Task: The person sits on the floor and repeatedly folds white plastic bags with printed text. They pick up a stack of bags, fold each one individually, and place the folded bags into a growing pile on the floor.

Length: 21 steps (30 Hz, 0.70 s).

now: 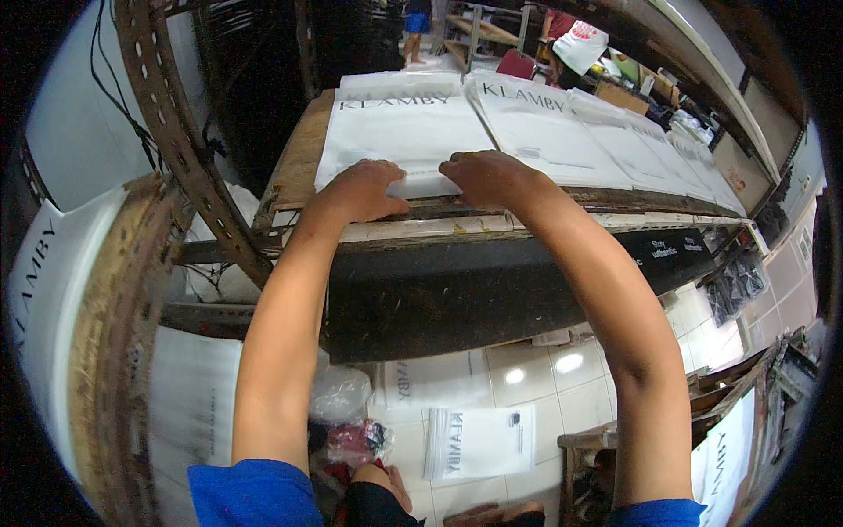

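A white plastic bag point(404, 136) with dark lettering lies flat on a wooden shelf in front of me. My left hand point(362, 188) is at the left part of its near edge, fingers on top and thumb lower down, closed on the plastic. On the other side of that edge, my right hand point(493, 180) grips it with fingers bent. Between the two hands the bag's edge bulges up slightly. Another white bag point(549, 140) lies right beside it, and several more overlap in a row toward the right.
A perforated metal post point(180, 140) rises at the left of the shelf. Below the shelf edge hangs a dark panel point(457, 290). White bags point(481, 442) lie on the tiled floor near my legs. A wooden frame point(584, 439) stands low at the right. People point(580, 44) are in the background.
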### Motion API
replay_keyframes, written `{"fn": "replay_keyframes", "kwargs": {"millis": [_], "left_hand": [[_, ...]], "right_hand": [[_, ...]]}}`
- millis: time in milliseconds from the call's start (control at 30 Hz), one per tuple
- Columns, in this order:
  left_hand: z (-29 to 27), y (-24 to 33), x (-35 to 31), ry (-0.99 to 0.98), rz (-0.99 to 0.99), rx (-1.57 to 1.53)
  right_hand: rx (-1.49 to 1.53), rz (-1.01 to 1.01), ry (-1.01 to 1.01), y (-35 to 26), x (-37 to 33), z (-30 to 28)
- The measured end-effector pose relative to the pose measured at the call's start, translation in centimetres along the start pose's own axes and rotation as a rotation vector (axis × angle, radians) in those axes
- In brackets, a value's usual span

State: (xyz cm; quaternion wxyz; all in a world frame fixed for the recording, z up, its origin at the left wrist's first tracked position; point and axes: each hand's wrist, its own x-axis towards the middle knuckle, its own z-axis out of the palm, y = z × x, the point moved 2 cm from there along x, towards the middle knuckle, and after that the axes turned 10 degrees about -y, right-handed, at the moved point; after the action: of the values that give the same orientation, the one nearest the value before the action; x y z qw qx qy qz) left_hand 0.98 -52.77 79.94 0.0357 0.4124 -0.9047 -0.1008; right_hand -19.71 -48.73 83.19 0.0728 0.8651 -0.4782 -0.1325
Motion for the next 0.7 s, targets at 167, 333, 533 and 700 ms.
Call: {"fn": "replay_keyframes", "kwargs": {"millis": [167,333,533,700], "left_hand": [[-1.4,0.1,1.4,-0.120,0.050,0.131],[-0.7,0.6,1.1,-0.067,-0.021,0.234],[1.0,-0.5,1.7,0.089,-0.018,0.314],[0.4,-0.7,4.2,-0.007,-0.037,0.229]], "right_hand": [[-0.042,0.033,-0.151,0.3,2.6,0.2],[0.021,0.044,-0.099,-0.2,2.8,0.0],[0.004,0.068,-0.183,-0.4,3.6,-1.1],[-0.041,0.103,-0.189,-0.4,5.0,-0.7]]}}
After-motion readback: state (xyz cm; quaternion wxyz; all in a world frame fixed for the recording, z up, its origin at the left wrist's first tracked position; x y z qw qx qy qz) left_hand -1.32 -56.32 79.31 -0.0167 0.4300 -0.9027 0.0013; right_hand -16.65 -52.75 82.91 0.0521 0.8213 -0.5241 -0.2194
